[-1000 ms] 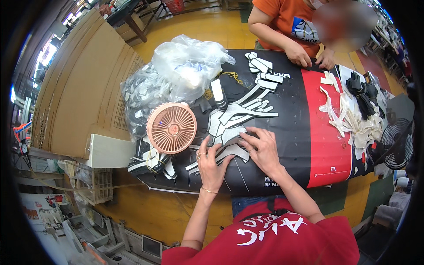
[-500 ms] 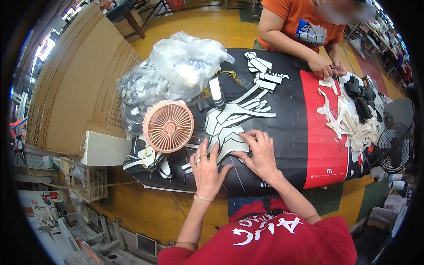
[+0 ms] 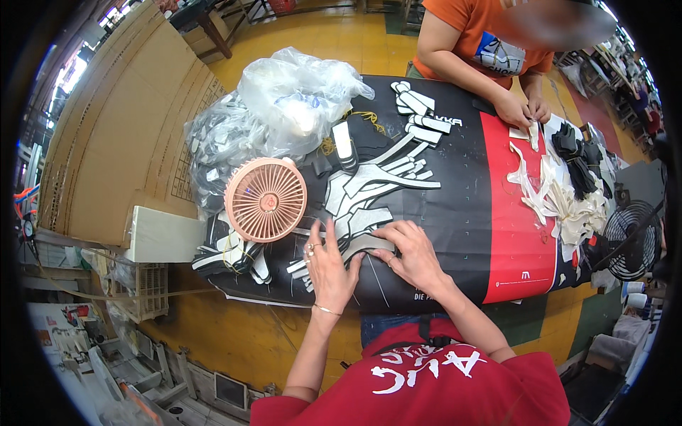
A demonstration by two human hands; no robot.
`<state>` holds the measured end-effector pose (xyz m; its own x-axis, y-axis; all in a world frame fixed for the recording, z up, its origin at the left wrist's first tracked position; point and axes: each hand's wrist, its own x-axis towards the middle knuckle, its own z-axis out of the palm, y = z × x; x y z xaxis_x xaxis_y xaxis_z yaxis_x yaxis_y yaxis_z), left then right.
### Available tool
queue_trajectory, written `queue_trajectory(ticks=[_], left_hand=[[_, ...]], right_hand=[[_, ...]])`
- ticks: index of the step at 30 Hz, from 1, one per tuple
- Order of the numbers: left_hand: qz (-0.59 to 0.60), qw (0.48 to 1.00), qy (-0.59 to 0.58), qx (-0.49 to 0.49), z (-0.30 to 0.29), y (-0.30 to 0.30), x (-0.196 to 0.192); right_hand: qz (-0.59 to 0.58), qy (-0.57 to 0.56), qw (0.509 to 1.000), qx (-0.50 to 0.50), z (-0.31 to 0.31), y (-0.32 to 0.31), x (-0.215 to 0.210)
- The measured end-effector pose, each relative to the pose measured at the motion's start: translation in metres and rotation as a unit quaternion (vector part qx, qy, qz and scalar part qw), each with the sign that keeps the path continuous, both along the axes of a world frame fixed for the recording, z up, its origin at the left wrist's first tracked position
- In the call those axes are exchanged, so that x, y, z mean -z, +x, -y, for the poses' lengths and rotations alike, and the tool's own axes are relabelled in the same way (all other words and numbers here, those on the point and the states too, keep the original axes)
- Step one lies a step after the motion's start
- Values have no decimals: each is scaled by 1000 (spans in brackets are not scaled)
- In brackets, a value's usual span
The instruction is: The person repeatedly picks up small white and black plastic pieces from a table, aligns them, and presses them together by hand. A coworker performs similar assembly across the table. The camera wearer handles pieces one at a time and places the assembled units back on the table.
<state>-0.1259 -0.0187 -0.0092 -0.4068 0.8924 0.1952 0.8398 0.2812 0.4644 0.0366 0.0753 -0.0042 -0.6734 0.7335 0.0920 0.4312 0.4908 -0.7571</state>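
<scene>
A curved grey strip (image 3: 369,243) lies over the near end of a heap of white-faced, dark-edged cut pieces (image 3: 369,221). My right hand (image 3: 415,259) has thumb and fingers closed around the strip's right end. My left hand (image 3: 331,275) is open at its left end, fingers stretched forward over the heap and thumb spread toward the strip. Whether the left thumb touches the strip, I cannot tell. Below the left fingers, narrow white-faced strips (image 3: 298,269) stick out. More cut pieces fan away toward the far edge of the table.
A pink round fan (image 3: 266,200) stands left of my hands, beside tied cut pieces (image 3: 238,253). Behind it sit clear plastic bags (image 3: 298,92) and a tall cardboard sheet (image 3: 121,121). Across the table, a co-worker's hands (image 3: 524,113) hold a white piece near whitish scraps (image 3: 579,213).
My right hand has shifted slightly toward me, and more of the curved grey strip now shows between my hands. The co-worker's hands have moved over a white piece.
</scene>
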Motion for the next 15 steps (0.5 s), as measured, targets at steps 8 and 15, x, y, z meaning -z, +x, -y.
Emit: queue_trajectory(ticks=[8, 15], left_hand=[[-15, 1000, -3, 12, -5, -2, -4], [43, 992, 40, 109, 16, 1, 7]], right_hand=[[80, 112, 990, -38, -34, -13, -15], [113, 138, 982, -56, 6, 15, -21]])
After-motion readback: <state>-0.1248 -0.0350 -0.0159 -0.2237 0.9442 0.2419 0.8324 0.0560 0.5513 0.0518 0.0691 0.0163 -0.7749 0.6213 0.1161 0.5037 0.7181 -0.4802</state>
